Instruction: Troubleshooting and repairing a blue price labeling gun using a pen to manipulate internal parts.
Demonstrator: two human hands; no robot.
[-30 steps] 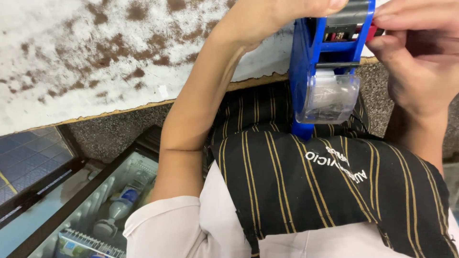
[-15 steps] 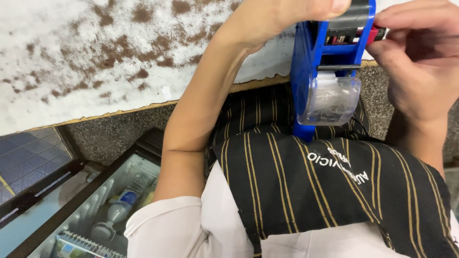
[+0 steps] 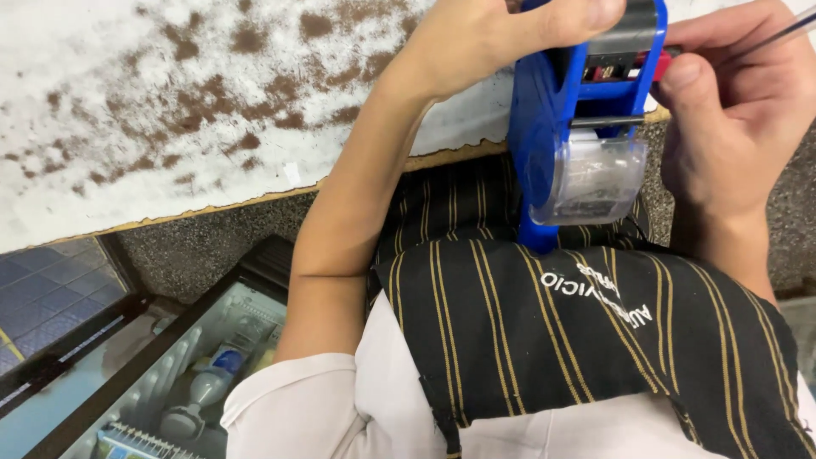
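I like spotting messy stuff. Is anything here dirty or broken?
Yes. The white counter is speckled with brown patches, thickest near the left hand, like spilled powder or worn paint, and its front edge looks ragged. The blue label gun looks whole.

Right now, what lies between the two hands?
In the head view, a blue handheld labelling device lies between them: the left hand grips its top, the right hand touches its red part.

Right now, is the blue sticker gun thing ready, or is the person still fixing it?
It is not ready yet. Done: the roll sits inside the clear cover of the blue label gun. In hand: the left hand grips the gun's top, while the right hand works at the red part with a thin stick. Left: taking the stick away; whether the gun needs closing is hidden.
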